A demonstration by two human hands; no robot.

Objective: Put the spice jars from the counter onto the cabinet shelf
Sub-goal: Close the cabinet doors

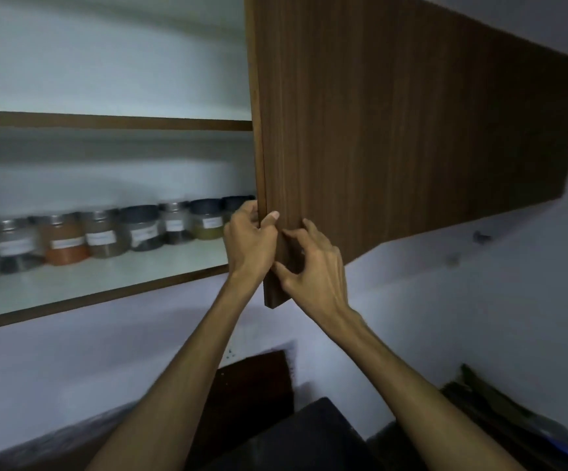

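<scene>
Cabinet door [394, 124]: brown wood-grain panel, swung open, its free edge toward the camera; taken here as the landmark for all places below

Left hand [250, 241]: at the door's lower free edge, fingers curled round the edge with the thumb on the outer face; a narrow grip holding the door itself, no jar in it

Right hand [313, 266]: just right of the left hand, on the door's outer face near the lower corner; fingers bent and pinching at the panel, thumb under toward the bottom edge; holds no jar, and whether it truly clamps the panel or only presses on it cannot be told

Spice jars [102, 237]: a row of seven or so labelled clear jars with dark or metal lids, to the left of the door, standing upright side by side; the last one is partly hidden behind the door edge; blurred, labels unreadable

Lower shelf [82, 283]: white, left of the door, bearing the row of jars near its back; its front strip is bare

Upper shelf [112, 123]: left of the door and above the jars; nothing seen on it

Counter: below the door, only dark shapes at the bottom of the view; no jars can be made out there

Progress, as judged: shelving looks done or nearly so; both hands are on the door, so closing it appears to be what remains
</scene>
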